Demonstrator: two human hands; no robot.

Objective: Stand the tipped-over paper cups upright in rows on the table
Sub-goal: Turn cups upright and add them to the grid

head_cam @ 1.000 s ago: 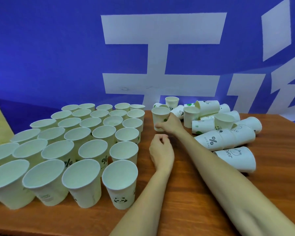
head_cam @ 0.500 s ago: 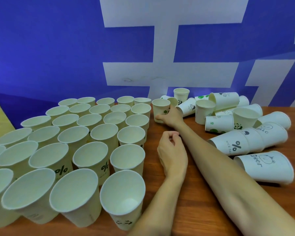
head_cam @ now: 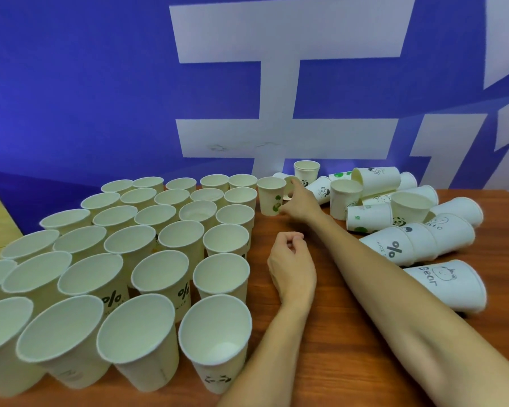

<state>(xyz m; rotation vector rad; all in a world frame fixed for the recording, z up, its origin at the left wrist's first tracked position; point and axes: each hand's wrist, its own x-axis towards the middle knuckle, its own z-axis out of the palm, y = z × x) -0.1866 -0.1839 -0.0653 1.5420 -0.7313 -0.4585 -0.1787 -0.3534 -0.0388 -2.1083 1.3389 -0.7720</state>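
**Right hand at the cup with green marks**

Just at the far end of the upright rows, the right hand (head_cam: 299, 205) reached out, and its grip closed lightly on the cup with green marks (head_cam: 271, 195), fingers curled against the cup's right side. That cup stood upright on the desk (head_cam: 321, 342), just right of the back corner of the rows and apart from them by a narrow gap. Nearer than that cup, the left hand (head_cam: 290, 265) rested on the desk with its fingers loosely curled and nothing in its grip; thumb and fingertips sat close together.

Left of the cup with green marks, the upright cups (head_cam: 147, 254) stood in rows, mouths up, packed rim to rim; some of the near ones bore a "%" print. Right of the cup, the tipped cups (head_cam: 394, 212) lay in a loose heap, most on their sides, a few upright among them, some nested one in another. Behind the cup, one small cup (head_cam: 306, 170) stood upright close to the wall. Nearest of the heap, a cup printed "Bear" (head_cam: 447, 284) lay on its side just right of the right forearm. Behind everything rose a blue wall (head_cam: 86, 98) with large white characters.
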